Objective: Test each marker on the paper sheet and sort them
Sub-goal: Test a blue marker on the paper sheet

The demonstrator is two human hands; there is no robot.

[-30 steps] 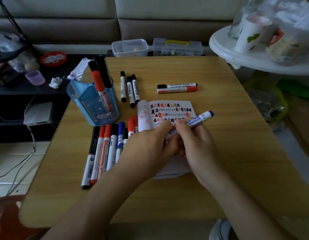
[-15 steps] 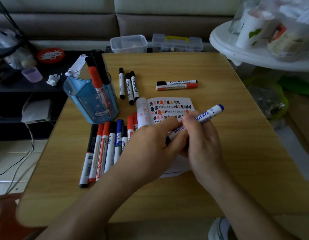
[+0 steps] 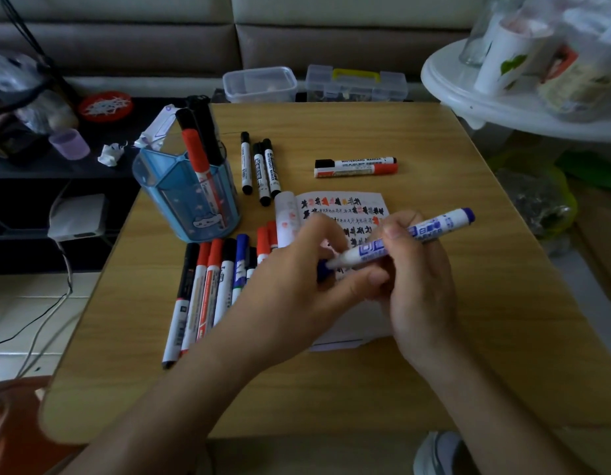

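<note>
Blue marker [image 3: 365, 252] slants over the paper sheet [image 3: 345, 204]; right hand [image 3: 420, 289] grips its barrel, left hand [image 3: 297, 279] apparently pinches its lower end.

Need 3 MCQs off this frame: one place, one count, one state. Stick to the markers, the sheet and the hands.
1. Where does the black and red marker pair lie?
A. on the table, beyond the paper sheet
B. on top of the paper sheet
C. in the person's lap

2. How many black markers lie grouped between the pen holder and that pair?
A. one
B. three
C. six

3. What is the blue marker's state?
A. lying flat on the table
B. standing in the pen holder
C. held up in both hands

Key:
1 A: the two lie side by side on bare wood past the sheet's far edge.
2 B: three lie next to each other beside the holder.
3 C: the right hand grips the barrel and the left hand pinches its near end, above the sheet.
</note>
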